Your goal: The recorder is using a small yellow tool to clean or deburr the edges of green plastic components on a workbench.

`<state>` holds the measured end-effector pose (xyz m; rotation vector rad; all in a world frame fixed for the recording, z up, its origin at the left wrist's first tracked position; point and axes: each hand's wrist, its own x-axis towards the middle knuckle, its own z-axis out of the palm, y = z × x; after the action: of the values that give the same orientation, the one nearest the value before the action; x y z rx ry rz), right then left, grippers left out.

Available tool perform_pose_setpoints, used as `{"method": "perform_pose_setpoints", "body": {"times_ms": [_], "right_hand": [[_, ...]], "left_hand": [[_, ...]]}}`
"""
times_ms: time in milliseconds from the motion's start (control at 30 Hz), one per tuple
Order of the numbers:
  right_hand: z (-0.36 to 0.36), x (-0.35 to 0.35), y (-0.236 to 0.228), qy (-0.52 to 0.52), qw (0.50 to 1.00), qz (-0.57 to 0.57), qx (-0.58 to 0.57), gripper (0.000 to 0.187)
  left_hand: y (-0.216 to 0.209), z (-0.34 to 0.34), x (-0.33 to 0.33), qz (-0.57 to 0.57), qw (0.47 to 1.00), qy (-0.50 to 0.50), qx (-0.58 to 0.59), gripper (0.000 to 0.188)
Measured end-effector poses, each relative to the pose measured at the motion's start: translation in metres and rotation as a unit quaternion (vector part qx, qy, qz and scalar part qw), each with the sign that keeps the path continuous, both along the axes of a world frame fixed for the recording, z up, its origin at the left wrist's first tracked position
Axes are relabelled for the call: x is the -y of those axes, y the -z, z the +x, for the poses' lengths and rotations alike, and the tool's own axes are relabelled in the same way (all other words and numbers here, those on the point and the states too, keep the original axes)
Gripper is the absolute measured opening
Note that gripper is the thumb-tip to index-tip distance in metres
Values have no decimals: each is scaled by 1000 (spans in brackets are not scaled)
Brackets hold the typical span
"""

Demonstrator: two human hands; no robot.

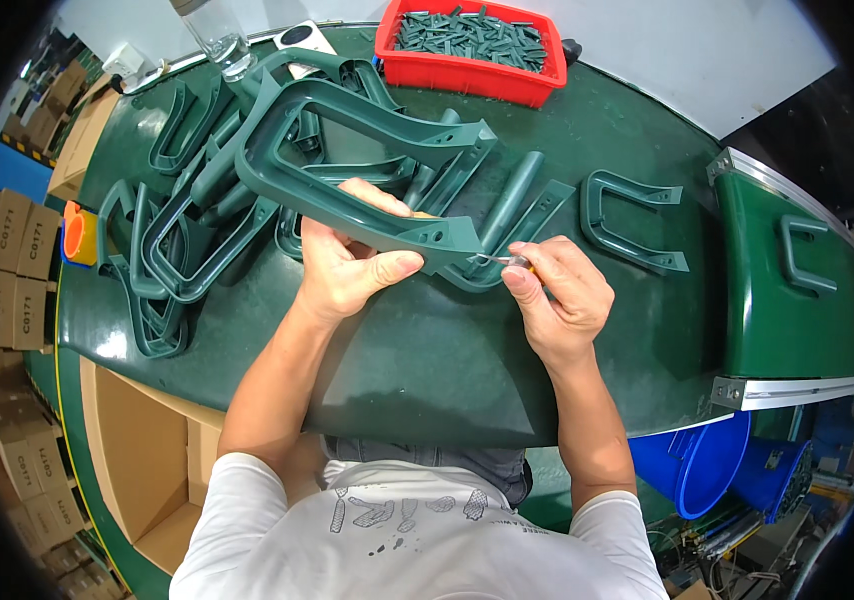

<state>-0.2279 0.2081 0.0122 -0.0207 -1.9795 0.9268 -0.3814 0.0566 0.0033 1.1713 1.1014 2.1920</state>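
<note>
My left hand (340, 275) grips a green plastic U-shaped handle (272, 170) by its near arm, thumb along the lower edge and fingers behind it. The handle is raised over the green table, with its flat, pointed ends toward the right. Between the thumb and fingers of my right hand (565, 297) is a small hand tool (492, 259) with a thin metal tip. That tip meets the corner of the near end of the handle, or lies very close to it. Most of the tool's grip is hidden by my fingers.
Several similar green handles (172, 270) lie heaped at left and centre; a separate one (592, 220) lies to the right. A red bin (472, 85) of small green pieces stands at the back. A conveyor belt (777, 320) adjoins the right side. Blue bins (692, 465) stand below, an open carton (137, 440) at left.
</note>
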Motion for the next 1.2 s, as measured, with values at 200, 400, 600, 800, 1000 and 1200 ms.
{"method": "perform_pose_setpoints", "body": {"times_ms": [200,400,600,800,1000,1200], "right_hand": [[-1,-4,2,148,980,130,-34,16],[4,-25,2,217,966,-136,23,20],[1,-17,6,146,981,-119,44,21],[1,-14,6,137,981,-126,57,20],[1,-14,4,138,981,-120,63,20],[2,-14,4,130,984,-108,55,20]], "left_hand": [[5,-3,0,-6,1000,11,-2,36],[-1,11,-3,3,999,46,6,39],[9,10,1,-17,997,69,4,45],[11,11,2,-27,997,75,7,46],[12,8,3,-27,996,80,-22,47],[11,11,2,-26,996,81,7,48]]}}
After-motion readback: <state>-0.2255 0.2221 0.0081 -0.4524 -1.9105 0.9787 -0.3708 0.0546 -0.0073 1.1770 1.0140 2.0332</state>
